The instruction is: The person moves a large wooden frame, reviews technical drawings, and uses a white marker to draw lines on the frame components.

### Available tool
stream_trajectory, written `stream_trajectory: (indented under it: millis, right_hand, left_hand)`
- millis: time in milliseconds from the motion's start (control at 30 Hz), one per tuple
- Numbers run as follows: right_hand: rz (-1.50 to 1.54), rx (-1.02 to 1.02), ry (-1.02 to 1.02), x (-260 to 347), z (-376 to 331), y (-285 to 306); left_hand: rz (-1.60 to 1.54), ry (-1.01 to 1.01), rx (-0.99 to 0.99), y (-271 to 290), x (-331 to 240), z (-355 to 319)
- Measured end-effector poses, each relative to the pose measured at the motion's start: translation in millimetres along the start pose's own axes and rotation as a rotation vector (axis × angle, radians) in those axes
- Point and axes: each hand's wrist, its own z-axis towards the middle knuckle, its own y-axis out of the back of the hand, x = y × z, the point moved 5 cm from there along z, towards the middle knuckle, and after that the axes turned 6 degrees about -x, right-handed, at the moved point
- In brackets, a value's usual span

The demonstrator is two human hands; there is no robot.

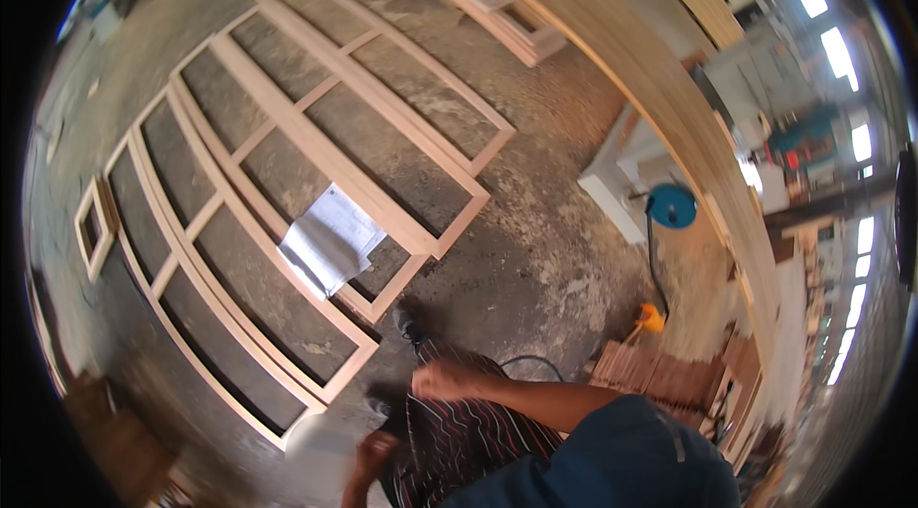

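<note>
My right hand [448,381] hangs over my dark striped clothing, its fingers curled in with nothing visible in them. Lower down is my left hand [375,455], blurred, beside a pale rounded surface [320,451]; its fingers do not show clearly. Ahead on the floor lie several long wooden frames [277,106] with crosspieces, set side by side. White paper sheets [335,235] rest across the frames nearest my feet. A small wooden frame [95,229] leans or lies at the far left end of the row.
A long wooden tabletop [660,116] runs along the right. Below it are a blue disc [672,207], a dark hose and a yellow object [649,319]. Wooden strips [650,374] are stacked at lower right. More frames [488,6] stand at the back.
</note>
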Motion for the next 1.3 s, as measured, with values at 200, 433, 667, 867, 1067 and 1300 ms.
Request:
stream_trajectory:
  millis: [200, 433, 667, 867, 1067, 1300]
  right_hand:
    - [-0.198, 0.566, 0.115, 57, -149, -114]
    - [-0.035, 0.073, 0.162, 55, -168, -51]
    - [0.274, 0.362, 0.421, 73, -137, -56]
    - [0.078, -0.092, 0.186, 22, -146, -30]
    - [-0.045, -0.341, -0.213, -51, -168, -63]
    - [0.046, -0.350, -0.189, -59, -237, -87]
  left_hand:
    - [0.377, 0.248, 0.713, -98, -7, -61]
    - [1.182, 0.121, 0.405, -97, -98, -32]
    - [1.236, 0.156, 0.295, -124, -156, 26]
    - [1.380, -0.262, 0.216, -212, -259, 37]
    - [1.435, -0.508, 0.576, -270, -230, 30]
    - [1.567, -0.541, 0.743, -308, -201, 17]
